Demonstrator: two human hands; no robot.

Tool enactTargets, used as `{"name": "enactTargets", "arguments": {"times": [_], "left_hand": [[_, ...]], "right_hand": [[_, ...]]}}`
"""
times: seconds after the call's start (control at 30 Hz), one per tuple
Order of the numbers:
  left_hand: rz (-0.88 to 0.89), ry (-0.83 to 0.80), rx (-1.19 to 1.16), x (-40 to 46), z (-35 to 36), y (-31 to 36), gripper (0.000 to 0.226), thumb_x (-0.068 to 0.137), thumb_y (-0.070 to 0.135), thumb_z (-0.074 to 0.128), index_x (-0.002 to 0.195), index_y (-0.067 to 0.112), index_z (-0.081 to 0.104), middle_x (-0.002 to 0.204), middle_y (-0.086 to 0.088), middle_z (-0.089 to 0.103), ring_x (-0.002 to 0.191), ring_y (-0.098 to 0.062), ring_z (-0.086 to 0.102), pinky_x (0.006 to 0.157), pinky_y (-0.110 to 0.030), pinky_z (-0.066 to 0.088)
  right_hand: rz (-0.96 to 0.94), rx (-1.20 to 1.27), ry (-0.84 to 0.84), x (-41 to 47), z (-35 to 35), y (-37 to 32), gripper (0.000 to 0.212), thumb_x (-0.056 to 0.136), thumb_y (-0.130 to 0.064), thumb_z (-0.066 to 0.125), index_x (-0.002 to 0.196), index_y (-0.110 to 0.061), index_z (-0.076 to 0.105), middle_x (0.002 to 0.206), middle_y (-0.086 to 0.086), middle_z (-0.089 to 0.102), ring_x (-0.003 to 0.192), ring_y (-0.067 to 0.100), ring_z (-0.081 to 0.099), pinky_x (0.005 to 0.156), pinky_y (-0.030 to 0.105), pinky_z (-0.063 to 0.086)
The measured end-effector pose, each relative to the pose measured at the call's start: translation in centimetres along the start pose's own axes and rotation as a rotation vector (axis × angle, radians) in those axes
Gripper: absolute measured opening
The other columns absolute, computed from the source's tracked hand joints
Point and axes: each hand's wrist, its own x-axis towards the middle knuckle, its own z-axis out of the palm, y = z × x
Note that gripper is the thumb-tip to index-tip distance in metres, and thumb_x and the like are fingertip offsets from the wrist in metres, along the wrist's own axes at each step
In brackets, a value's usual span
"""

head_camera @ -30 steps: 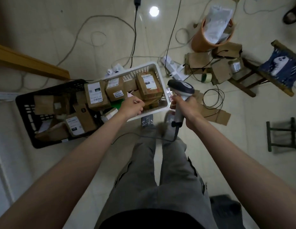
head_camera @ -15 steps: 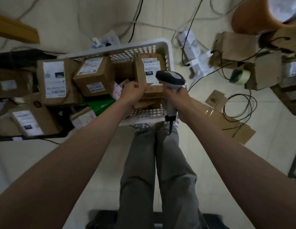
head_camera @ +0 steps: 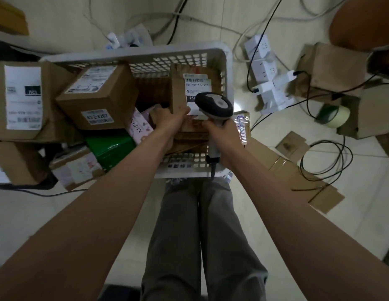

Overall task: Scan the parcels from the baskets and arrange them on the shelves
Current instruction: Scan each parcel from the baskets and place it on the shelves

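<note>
Holding a brown parcel with the left hand, inside the white basket. Fingers curling round the parcel's near bottom corner, thumb pressing on its white label. Parcel standing tilted, rising up and away from the fingertips, label facing up. Reading on the label: a barcode, then "15H-159-A03-210", then "15H" in white on a black bar, partly hidden.

Gripping the grey scanner with the right hand, fingers wrapping tight round the handle. Scanner head sitting just above those fingers, hanging over the lower part of the label, right beside the left thumb. Cord dropping down below the fist.

Lying left of the left fingers: a box with a sticker saying "43-2-4207", a pink packet with letters looking like "XUPIN", a green pack, and a big box with "DSL" on its label. Resting just right of the right fingers: a clear packet with blue scribble, too small for reading.
</note>
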Motion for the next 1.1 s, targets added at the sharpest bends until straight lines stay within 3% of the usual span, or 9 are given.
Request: {"name": "enactTargets", "arguments": {"times": [0.07, 0.13, 0.27, 0.33, 0.57, 0.73, 0.83, 0.93, 1.1], "left_hand": [[0.018, 0.022, 0.029, -0.2, 0.0, 0.1, 0.100, 0.068, 0.054, 0.071, 0.150, 0.005, 0.040, 0.134, -0.013, 0.060, 0.117, -0.028, 0.063, 0.097, -0.042, 0.056], [0.046, 0.034, 0.053, -0.4, -0.1, 0.1, 0.098, 0.070, 0.056, 0.071, 0.147, 0.002, 0.042, 0.133, -0.014, 0.060, 0.119, -0.029, 0.062, 0.100, -0.045, 0.054], [0.067, 0.048, 0.057, -1.1, -0.1, 0.3, 0.072, 0.075, 0.052, 0.073, 0.127, 0.006, 0.057, 0.130, -0.014, 0.061, 0.117, -0.029, 0.062, 0.098, -0.045, 0.055], [0.097, 0.092, 0.123, -1.2, -0.4, 0.0, 0.055, 0.079, 0.049, 0.075, 0.114, 0.012, 0.053, 0.129, -0.011, 0.057, 0.119, -0.027, 0.058, 0.099, -0.045, 0.054], [0.143, 0.161, 0.274, -2.8, -0.9, 0.0, 0.058, 0.084, 0.046, 0.074, 0.117, 0.019, 0.034, 0.128, -0.008, 0.049, 0.118, -0.031, 0.052, 0.099, -0.050, 0.049], [0.142, 0.189, 0.235, -7.3, -2.3, 0.6, 0.054, 0.089, 0.039, 0.068, 0.122, 0.016, 0.033, 0.133, -0.011, 0.050, 0.127, -0.038, 0.046, 0.106, -0.054, 0.041], [0.167, 0.188, 0.179, -11.5, -4.7, 0.8, 0.046, 0.091, 0.035, 0.068, 0.113, 0.020, 0.031, 0.123, -0.007, 0.047, 0.123, -0.034, 0.048, 0.102, -0.050, 0.046], [0.187, 0.155, 0.107, -16.2, -7.9, 1.0, 0.047, 0.092, 0.035, 0.069, 0.115, 0.023, 0.030, 0.129, -0.007, 0.047, 0.122, -0.031, 0.050, 0.100, -0.048, 0.050], [0.215, 0.145, 0.013, -25.2, -13.4, 0.9, 0.051, 0.092, 0.036, 0.069, 0.119, 0.023, 0.029, 0.129, -0.008, 0.051, 0.112, -0.028, 0.057, 0.094, -0.044, 0.052]], "right_hand": [[0.023, 0.036, -0.007, 0.1, -0.1, -0.5, 0.033, 0.094, -0.021, 0.064, 0.125, -0.016, 0.058, 0.116, 0.008, 0.068, 0.110, 0.024, 0.064, 0.101, 0.049, 0.052], [0.053, 0.069, -0.007, 0.0, -0.3, -0.9, 0.031, 0.093, -0.021, 0.064, 0.123, -0.017, 0.058, 0.116, 0.009, 0.067, 0.111, 0.025, 0.063, 0.100, 0.050, 0.052], [0.094, 0.169, -0.036, -0.5, -0.9, -1.1, 0.022, 0.093, -0.021, 0.066, 0.113, -0.025, 0.057, 0.110, 0.003, 0.066, 0.106, 0.021, 0.063, 0.091, 0.041, 0.053], [0.099, 0.188, -0.055, -0.9, -1.0, -1.0, 0.024, 0.094, -0.021, 0.065, 0.117, -0.023, 0.056, 0.111, 0.004, 0.066, 0.105, 0.020, 0.062, 0.089, 0.040, 0.053], [0.052, 0.198, -0.023, -3.1, -1.7, -1.1, 0.020, 0.093, -0.018, 0.067, 0.110, -0.024, 0.058, 0.108, 0.004, 0.063, 0.104, 0.021, 0.060, 0.092, 0.044, 0.053], [0.066, 0.207, 0.006, -8.7, -3.0, -2.5, 0.031, 0.096, -0.018, 0.066, 0.126, -0.010, 0.060, 0.121, 0.015, 0.066, 0.117, 0.037, 0.061, 0.101, 0.058, 0.052], [0.070, 0.186, -0.029, -13.3, -3.5, -4.5, 0.034, 0.096, -0.019, 0.068, 0.128, -0.007, 0.061, 0.125, 0.018, 0.066, 0.118, 0.037, 0.063, 0.100, 0.059, 0.052], [0.029, 0.152, -0.043, -18.5, -3.8, -7.0, 0.032, 0.095, -0.014, 0.067, 0.126, -0.007, 0.062, 0.124, 0.021, 0.066, 0.115, 0.040, 0.063, 0.094, 0.060, 0.055], [-0.078, 0.084, -0.105, -27.8, -3.5, -11.7, 0.015, 0.093, -0.002, 0.058, 0.107, 0.003, 0.062, 0.091, 0.025, 0.061, 0.086, 0.034, 0.058, 0.088, 0.059, 0.054]]}}
